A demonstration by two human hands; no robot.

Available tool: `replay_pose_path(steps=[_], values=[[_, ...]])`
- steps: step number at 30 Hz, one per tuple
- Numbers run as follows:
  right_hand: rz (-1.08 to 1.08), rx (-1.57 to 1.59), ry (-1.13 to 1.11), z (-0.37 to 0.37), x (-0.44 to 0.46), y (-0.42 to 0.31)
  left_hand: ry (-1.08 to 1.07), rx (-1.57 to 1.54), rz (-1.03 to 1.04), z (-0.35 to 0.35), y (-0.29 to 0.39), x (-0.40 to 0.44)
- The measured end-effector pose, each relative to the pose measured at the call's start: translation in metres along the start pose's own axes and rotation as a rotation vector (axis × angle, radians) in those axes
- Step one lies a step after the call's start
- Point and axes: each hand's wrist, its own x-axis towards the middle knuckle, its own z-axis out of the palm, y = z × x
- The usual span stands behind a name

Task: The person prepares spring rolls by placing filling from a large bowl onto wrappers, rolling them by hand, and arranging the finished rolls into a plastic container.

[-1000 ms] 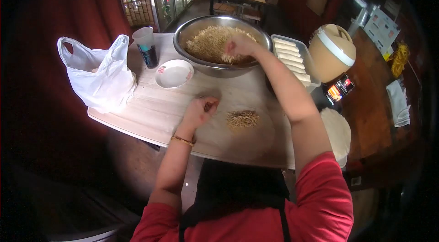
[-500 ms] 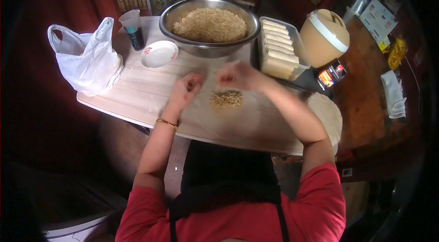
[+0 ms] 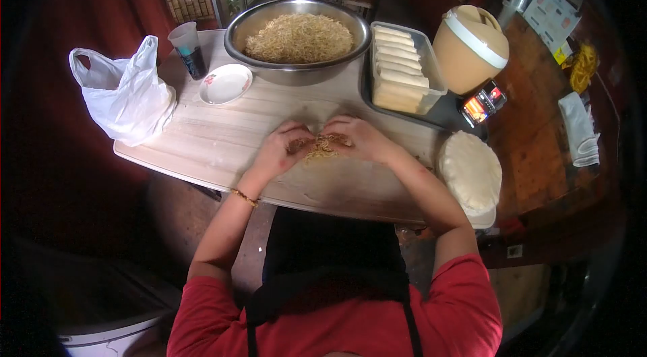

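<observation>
On the table in front of me lies a small heap of pale brown filling point(image 3: 322, 149), shredded and much like bean sprouts. A thin, see-through round wrapper point(image 3: 317, 178) seems to be under it, its edge hard to make out. My left hand point(image 3: 282, 148) has its fingers curled against the heap's left side. From the right, my right hand point(image 3: 356, 139) presses in with bent fingers, so the filling is pinched between both hands. A large steel bowl point(image 3: 296, 72) full of the same shreds stands beyond them.
A plastic tub point(image 3: 408, 97) of white rolls sits on a dark tray, beside a beige jug point(image 3: 470, 47) and a lit phone point(image 3: 483, 102). A stack of round wrappers point(image 3: 472, 171) lies right. Leftward are a small dish point(image 3: 226, 84), a cup point(image 3: 187, 50) and a white bag point(image 3: 125, 97).
My right hand has come down from above the filling to its right side, and my left hand has closed in on its left. The heap is now squeezed narrower.
</observation>
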Motion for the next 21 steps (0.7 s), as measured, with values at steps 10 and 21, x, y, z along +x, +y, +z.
replay_pose_path(steps=[10,21], values=[[0.176,-0.108,-0.006,0.039,-0.022,0.023,-0.332,0.247,-0.341,0.008,0.021,-0.004],[0.236,0.058,0.015,0.019,-0.025,0.006,-0.129,0.124,-0.163,0.017,0.021,0.003]])
